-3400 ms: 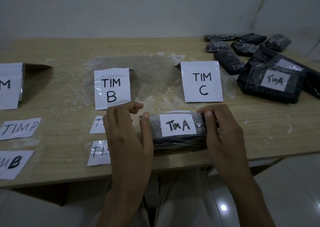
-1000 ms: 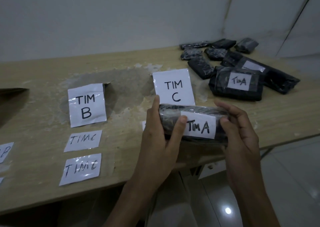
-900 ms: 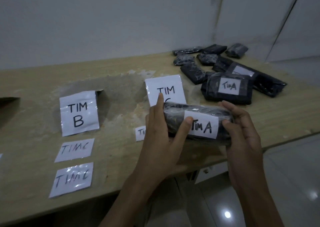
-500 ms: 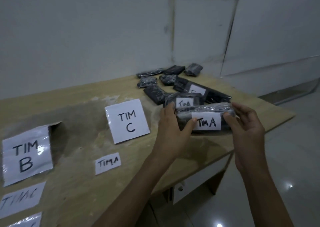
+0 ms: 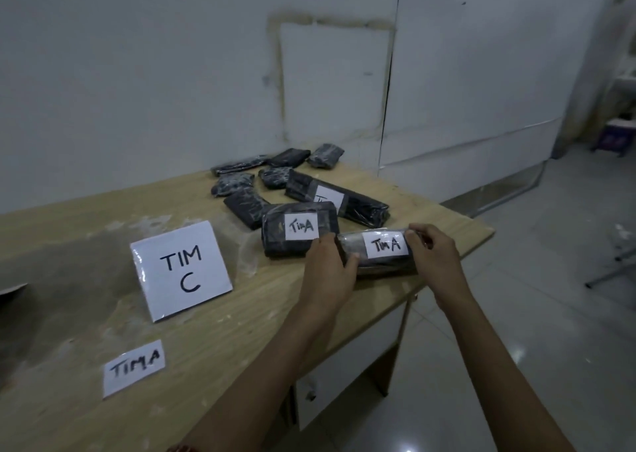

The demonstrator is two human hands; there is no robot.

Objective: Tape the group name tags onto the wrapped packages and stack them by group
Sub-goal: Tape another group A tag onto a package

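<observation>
Stacking step: left hand & right hand grip tagged TIM A package at table's 3 o'clock edge; next, set atop TIM A stack at 9.

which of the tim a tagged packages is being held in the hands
The rightmost package, by the table's right edge, gripped at each end by the left hand and right hand; the others lie untouched.

Dim room with a pale wall and a glossy tiled floor.
A wooden tabletop stands against the grey-white wall, which bears a patched rectangular outline and a dark vertical seam. White floor tiles reflect a light; a cabinet sits beneath the tabletop's near edge.
</observation>
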